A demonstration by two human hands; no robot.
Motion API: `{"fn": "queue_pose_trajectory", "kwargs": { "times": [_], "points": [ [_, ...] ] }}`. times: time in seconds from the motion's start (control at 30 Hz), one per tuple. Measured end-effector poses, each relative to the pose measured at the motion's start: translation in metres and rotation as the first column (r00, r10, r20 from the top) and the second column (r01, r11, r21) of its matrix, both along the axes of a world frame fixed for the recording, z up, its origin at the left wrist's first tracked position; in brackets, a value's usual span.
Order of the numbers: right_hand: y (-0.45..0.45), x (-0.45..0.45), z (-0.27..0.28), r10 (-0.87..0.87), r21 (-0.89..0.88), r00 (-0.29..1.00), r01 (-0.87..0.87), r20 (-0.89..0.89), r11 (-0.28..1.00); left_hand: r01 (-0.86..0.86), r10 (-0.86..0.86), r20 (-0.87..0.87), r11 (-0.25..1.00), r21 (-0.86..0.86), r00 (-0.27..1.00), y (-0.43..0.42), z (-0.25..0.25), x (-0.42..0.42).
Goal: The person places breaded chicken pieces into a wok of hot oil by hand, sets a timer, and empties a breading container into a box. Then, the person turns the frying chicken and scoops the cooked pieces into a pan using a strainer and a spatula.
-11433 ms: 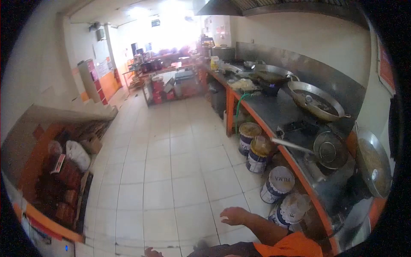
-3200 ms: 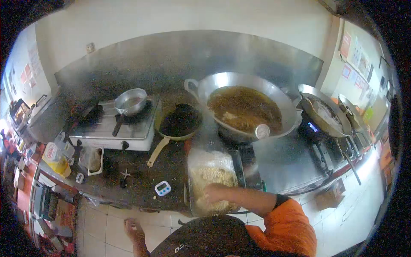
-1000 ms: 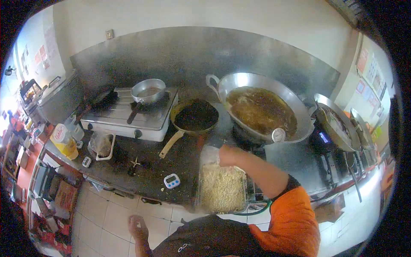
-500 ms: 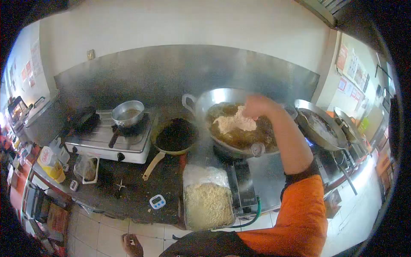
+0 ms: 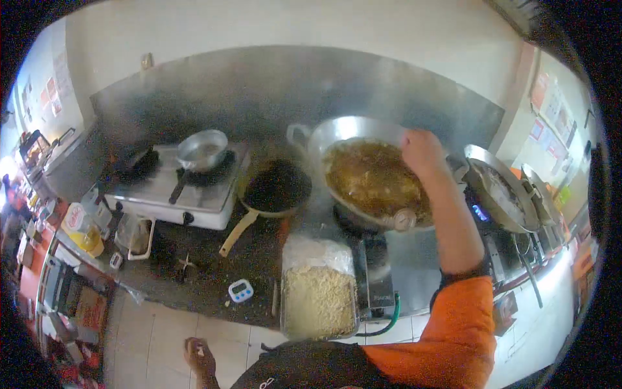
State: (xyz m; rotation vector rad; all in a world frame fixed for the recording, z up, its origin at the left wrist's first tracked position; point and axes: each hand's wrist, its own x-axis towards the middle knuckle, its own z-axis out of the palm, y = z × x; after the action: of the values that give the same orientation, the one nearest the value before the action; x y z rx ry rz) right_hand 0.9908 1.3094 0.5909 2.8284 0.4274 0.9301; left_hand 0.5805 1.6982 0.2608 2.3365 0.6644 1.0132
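Observation:
A large two-handled wok (image 5: 312,146) holds bubbling brown oil (image 5: 353,159). In the oil lies a pale coated piece of food (image 5: 382,189), mostly sunk and blurred by bubbles. My right hand (image 5: 421,152) is over the wok's right side, fingers closed, with nothing seen in them. A round dial thermometer (image 5: 405,220) sits at the wok's near rim. Below the wok stands a clear tub of pale breading crumbs (image 5: 321,301). My left hand (image 5: 198,355) hangs low before the counter edge, its fingers curled, with white patches on them; whether it holds anything is unclear.
Left of the wok is a dark frying pan (image 5: 275,188) with a cream handle. A small pot (image 5: 203,150) stands on a white stove (image 5: 168,211). A digital timer (image 5: 240,291) lies on the counter. Another large pan (image 5: 499,188) is at right. A green hose (image 5: 394,318) runs near the tub.
My right hand has let go of the coated piece, which now lies in the oil, and has shifted toward the wok's right rim. The camera view has moved slightly. My left hand stays low.

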Motion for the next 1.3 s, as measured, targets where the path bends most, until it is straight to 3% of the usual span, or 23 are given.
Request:
{"fn": "queue_pose_trajectory", "kwargs": {
  "times": [0.03,0.07,0.13,0.17,0.2,0.23,0.3,0.37,0.43,0.5,0.57,0.63,0.7,0.77,0.83,0.93,1.03,1.13,1.23,1.3],
  "points": [
    [0.023,-0.047,0.009,0.138,0.043,0.984,-0.143,0.112,0.989,0.02,-0.02,0.003,1.0,0.017,1.0,-0.005,0.014,0.008],
    [0.052,-0.102,0.014,0.116,0.113,0.99,-0.106,-0.086,0.988,0.042,-0.042,0.011,0.998,0.037,0.999,-0.006,0.021,0.01],
    [0.072,-0.147,-0.026,0.339,-0.047,0.861,-0.384,-0.379,0.922,0.079,-0.062,0.099,0.981,-0.176,0.993,-0.002,-0.001,0.01],
    [0.08,-0.157,-0.059,0.414,-0.022,0.717,-0.513,-0.561,0.858,0.094,-0.069,0.12,0.971,-0.219,0.99,0.0,-0.004,0.009],
    [0.102,-0.166,-0.077,0.182,-0.162,0.591,-0.481,-0.786,0.861,0.109,-0.073,0.142,0.959,-0.262,0.987,0.002,-0.007,0.008],
    [0.1,-0.161,-0.129,0.369,0.065,0.49,-0.531,-0.79,0.845,0.111,-0.078,0.138,0.963,-0.247,0.987,0.0,-0.004,0.01],
    [0.116,-0.141,-0.214,0.154,-0.039,0.384,-0.45,-0.911,0.892,0.063,-0.06,0.038,0.994,-0.091,0.997,-0.006,0.017,0.014],
    [0.123,-0.135,-0.271,0.422,0.069,0.631,-0.505,-0.651,0.861,0.09,-0.09,0.005,0.996,0.001,0.996,0.001,0.019,0.01],
    [0.13,-0.113,-0.314,0.391,-0.075,0.669,-0.555,-0.632,0.829,0.1,-0.1,-0.024,0.995,0.026,0.995,0.005,0.021,0.006],
    [0.135,-0.104,-0.314,0.382,-0.105,0.752,-0.509,-0.537,0.854,0.091,-0.092,-0.048,0.996,-0.011,0.995,0.009,0.022,0.0],
    [0.141,-0.101,-0.309,0.318,-0.099,0.764,-0.444,-0.561,0.891,0.092,-0.092,-0.018,0.996,0.009,0.996,0.007,0.022,-0.001],
    [0.153,-0.11,-0.271,0.201,-0.079,0.688,-0.352,-0.697,0.933,0.091,-0.091,0.003,0.996,-0.007,0.996,0.006,0.019,-0.001],
    [0.152,-0.098,-0.286,0.194,-0.082,0.687,-0.347,-0.7,0.934,0.088,-0.087,0.019,0.994,-0.058,0.996,0.006,0.014,-0.003],
    [0.141,-0.094,-0.29,0.269,-0.016,0.644,-0.4,-0.716,0.916,0.074,-0.074,0.002,0.996,-0.044,0.997,0.01,0.013,-0.007],
    [0.125,-0.109,-0.257,0.418,0.117,0.547,-0.501,-0.725,0.858,0.053,-0.052,0.014,0.998,-0.045,0.999,0.016,0.011,-0.01],
    [0.097,-0.112,-0.289,0.675,0.461,0.433,-0.503,-0.598,0.731,0.029,-0.027,0.034,0.998,-0.057,0.999,0.019,0.01,-0.011],
    [0.076,-0.115,-0.294,0.712,0.441,0.444,-0.57,-0.545,0.693,0.044,-0.044,-0.011,0.999,-0.027,0.999,0.015,0.021,-0.008],
    [0.067,-0.133,-0.25,0.803,0.539,0.433,-0.595,-0.41,0.596,0.087,-0.086,-0.008,0.996,0.033,0.996,0.019,0.016,-0.003],
    [0.065,-0.14,-0.219,0.662,0.52,0.527,-0.413,-0.533,0.748,0.114,-0.117,0.052,0.991,0.063,0.992,0.021,0.009,0.004],
    [0.065,-0.142,-0.2,0.635,0.575,0.476,-0.286,-0.609,0.766,0.116,-0.117,0.063,0.993,0.004,0.991,0.015,0.017,0.008]
  ]
}}
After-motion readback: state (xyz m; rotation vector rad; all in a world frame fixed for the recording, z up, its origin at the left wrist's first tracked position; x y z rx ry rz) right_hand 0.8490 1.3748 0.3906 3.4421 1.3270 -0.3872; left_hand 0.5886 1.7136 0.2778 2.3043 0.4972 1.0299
